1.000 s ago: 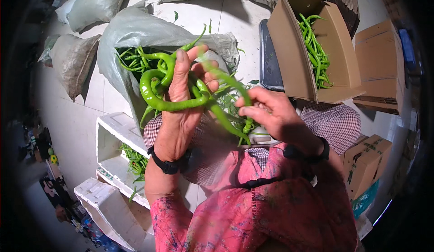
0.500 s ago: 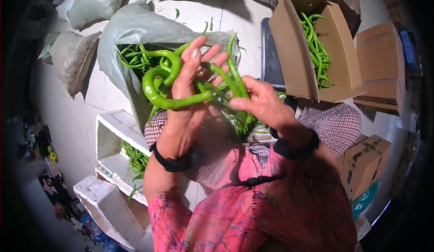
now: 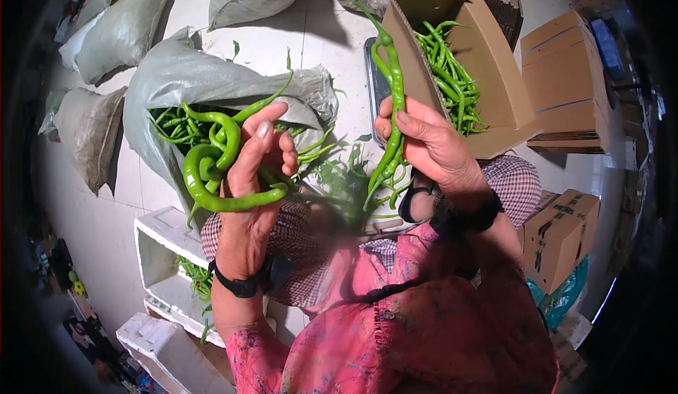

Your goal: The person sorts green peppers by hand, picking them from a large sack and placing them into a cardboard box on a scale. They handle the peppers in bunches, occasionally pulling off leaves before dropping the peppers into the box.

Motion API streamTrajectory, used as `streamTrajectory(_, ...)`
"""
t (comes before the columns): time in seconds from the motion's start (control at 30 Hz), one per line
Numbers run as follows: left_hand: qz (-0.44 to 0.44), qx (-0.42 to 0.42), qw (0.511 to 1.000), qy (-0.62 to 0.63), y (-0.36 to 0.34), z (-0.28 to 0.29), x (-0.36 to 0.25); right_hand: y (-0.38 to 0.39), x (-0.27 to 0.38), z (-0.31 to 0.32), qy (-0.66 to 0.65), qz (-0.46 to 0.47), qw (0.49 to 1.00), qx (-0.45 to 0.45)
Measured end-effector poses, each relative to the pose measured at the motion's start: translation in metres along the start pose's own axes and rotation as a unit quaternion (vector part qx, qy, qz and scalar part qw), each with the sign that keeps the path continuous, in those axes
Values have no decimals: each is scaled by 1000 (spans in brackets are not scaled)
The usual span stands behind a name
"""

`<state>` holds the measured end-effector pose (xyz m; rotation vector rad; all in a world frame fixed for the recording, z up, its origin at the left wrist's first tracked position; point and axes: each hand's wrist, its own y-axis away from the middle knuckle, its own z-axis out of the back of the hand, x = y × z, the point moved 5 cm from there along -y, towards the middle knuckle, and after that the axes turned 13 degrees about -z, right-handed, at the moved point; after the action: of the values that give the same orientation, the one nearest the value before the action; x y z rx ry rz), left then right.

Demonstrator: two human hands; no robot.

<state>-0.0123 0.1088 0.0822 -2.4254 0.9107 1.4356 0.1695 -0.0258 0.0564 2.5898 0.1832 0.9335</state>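
Note:
My left hand (image 3: 248, 175) is closed around several curled green chili peppers (image 3: 192, 182); one long stem end points up past the fingertips. To the right, my right hand (image 3: 441, 146) pinches a few long, straighter green chili peppers (image 3: 397, 86) between thumb and fingers, held upright. The hands are well apart. Behind the left hand, a pale woven sack (image 3: 169, 76) lies with its mouth toward me, dark green peppers (image 3: 164, 121) showing inside. Beyond the right hand stands an open cardboard box (image 3: 498, 48) holding a heap of green peppers (image 3: 455, 83).
Loose peppers (image 3: 353, 171) lie on the floor between my hands. A white foam box (image 3: 150, 253) with peppers sits at the lower left. Filled sacks (image 3: 123, 33) are at the far left. Flattened cardboard (image 3: 565, 90) and a taped carton (image 3: 561, 242) stand on the right.
My right hand has drawn away from the left hand, raising its peppers upright. The left hand still holds the curled ones. The whole view has shifted slightly.

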Motion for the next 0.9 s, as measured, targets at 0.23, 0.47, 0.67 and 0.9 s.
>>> streamTrajectory(0.23,-4,-13,1000,-22,1,1,-7,18,23,8,8,12,999,30)
streamTrajectory(0.47,6,32,997,64,0,-7,-4,90,122,71,356,72,893,-265)
streamTrajectory(0.67,1,7,999,-47,4,-10,1,75,111,38,619,113,664,-404)
streamTrajectory(0.9,-3,39,971,-238,5,-20,10,20,33,-104,505,112,847,-119)
